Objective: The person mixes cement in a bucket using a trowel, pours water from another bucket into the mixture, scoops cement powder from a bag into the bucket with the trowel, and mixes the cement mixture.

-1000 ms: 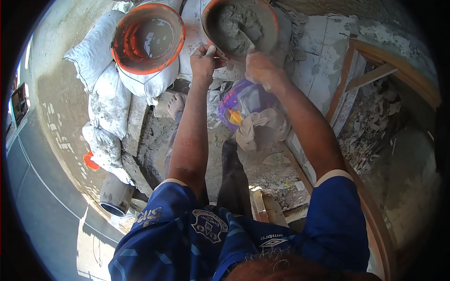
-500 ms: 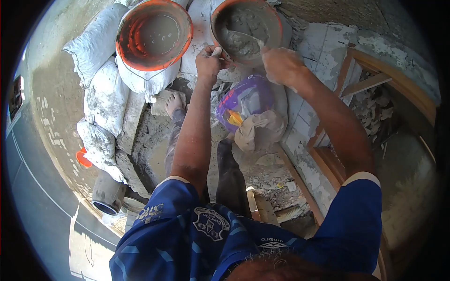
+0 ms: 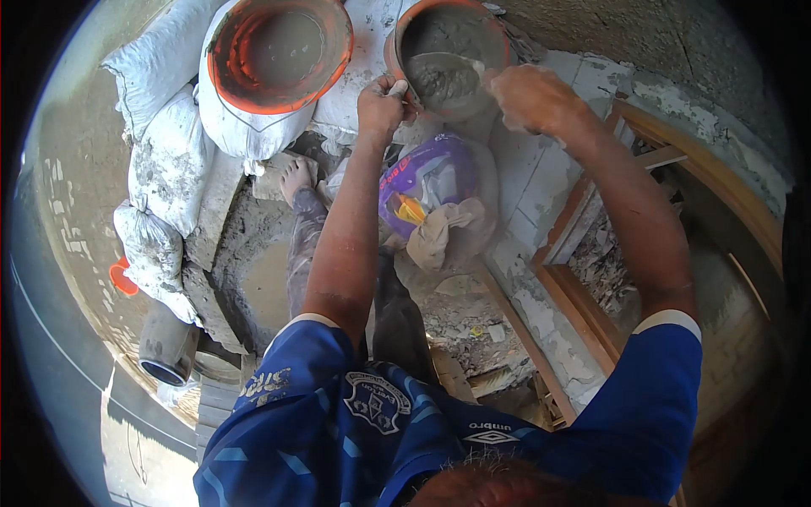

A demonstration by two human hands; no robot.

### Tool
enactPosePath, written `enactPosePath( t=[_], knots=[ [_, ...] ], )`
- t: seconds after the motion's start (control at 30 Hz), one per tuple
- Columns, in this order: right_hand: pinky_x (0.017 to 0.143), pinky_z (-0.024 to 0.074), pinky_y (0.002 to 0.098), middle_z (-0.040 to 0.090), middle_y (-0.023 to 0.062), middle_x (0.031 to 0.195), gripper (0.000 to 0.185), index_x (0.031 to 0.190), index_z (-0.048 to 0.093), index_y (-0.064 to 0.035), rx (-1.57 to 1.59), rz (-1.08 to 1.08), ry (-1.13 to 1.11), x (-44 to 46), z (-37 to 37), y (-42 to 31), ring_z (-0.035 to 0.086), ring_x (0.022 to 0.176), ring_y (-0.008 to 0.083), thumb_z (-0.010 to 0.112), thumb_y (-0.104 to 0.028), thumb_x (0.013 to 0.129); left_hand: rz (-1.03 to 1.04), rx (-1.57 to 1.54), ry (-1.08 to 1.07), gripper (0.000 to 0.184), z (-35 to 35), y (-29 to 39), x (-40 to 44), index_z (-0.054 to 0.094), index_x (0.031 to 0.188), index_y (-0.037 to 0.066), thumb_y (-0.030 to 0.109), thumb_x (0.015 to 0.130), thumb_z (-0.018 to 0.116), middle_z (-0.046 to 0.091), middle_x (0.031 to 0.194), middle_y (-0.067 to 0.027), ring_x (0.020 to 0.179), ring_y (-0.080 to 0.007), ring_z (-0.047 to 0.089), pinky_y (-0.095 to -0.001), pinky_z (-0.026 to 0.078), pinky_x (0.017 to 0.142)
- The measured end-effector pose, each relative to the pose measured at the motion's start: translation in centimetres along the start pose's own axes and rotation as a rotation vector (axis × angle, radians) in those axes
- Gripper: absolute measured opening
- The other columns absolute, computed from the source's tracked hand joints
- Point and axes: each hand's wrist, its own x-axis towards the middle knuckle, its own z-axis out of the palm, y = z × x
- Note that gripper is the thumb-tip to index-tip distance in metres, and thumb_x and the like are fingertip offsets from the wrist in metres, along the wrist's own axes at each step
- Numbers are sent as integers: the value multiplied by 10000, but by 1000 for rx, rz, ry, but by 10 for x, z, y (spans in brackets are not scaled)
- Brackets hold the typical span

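Observation:
A bucket with an orange rim holds wet grey mortar. My left hand is closed on the near left side of its rim, thumb on top. In my right hand, the fingers wrap round the handle of a trowel. The trowel's blade lies inside the bucket, loaded with a heap of mortar. Left of it stands an orange basin with thin grey slurry in it. Just below the mortar bucket lies a purple plastic bag.
White filled sacks are stacked on the left and under the basin. A wooden frame sits on the right over rubble. My bare foot rests on a block. A dark bucket lies on its side at lower left.
The trowel's blade has come nearer in the bucket and now carries a mound of mortar. My right hand has shifted slightly right. My left hand keeps hold of the rim.

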Motion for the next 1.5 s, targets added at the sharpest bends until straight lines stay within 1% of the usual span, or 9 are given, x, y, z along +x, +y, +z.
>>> enactPosePath(
  t=[0.2,0.27,0.4,0.5,0.57,0.77,1.23,1.43,1.5],
  knots=[
    [688,552,468,684,218,907,415,1107,574,2,-96,45,245,98,40,67,687,797,382,672,-75,712,6,38,-19,142,-4,-2,4,578,911,-1,119,982,546,660,761,-85,580,-176,655,-287,559,520],
    [796,546,430,720,108,986,249,1043,715,-69,-121,346,-93,125,59,51,685,899,270,631,-208,855,1,26,-8,141,-5,-5,4,578,914,0,119,983,546,660,762,-84,583,-176,656,-287,559,523],
    [833,550,416,717,114,1037,299,1111,696,-48,-286,149,-601,94,39,57,687,917,272,605,-221,885,-4,6,20,148,-4,-10,-2,581,916,-1,128,983,554,658,769,-79,587,-174,657,-286,562,538],
    [495,527,452,657,184,806,505,1090,545,0,272,-367,-496,92,56,97,661,609,344,707,-70,616,28,16,32,155,-4,-2,2,583,910,0,134,983,559,655,769,-79,595,-175,662,-288,569,550],
    [461,532,423,636,185,717,211,839,621,37,627,292,-579,76,63,71,669,596,315,661,17,633,19,7,29,153,-4,-5,1,581,917,3,139,984,561,654,767,-79,600,-173,664,-292,576,560],
    [357,445,363,537,128,715,606,1205,450,-8,1106,265,-640,58,101,60,556,443,234,657,6,635,-18,35,-22,144,-9,-5,5,566,950,1,134,994,536,641,792,-81,604,-177,664,-306,598,584],
    [451,427,303,543,62,722,301,1065,510,-24,2851,-335,-118,82,172,-63,531,479,171,633,-48,791,-27,110,-87,176,-8,3,6,555,960,28,196,1006,527,640,824,-88,673,-203,680,-319,581,623],
    [526,430,272,592,56,762,240,1091,565,39,3480,-1308,278,97,166,-82,567,527,106,547,-97,893,52,88,-45,181,-4,-2,8,544,914,-9,148,1002,520,641,800,-120,629,-221,680,-335,613,575],
    [525,425,268,586,48,772,266,1115,542,56,3479,-1291,301,80,169,-77,563,527,87,533,-110,907,49,81,-47,177,-6,0,8,539,920,-13,142,1003,519,636,798,-121,617,-224,678,-330,611,565]
  ],
)
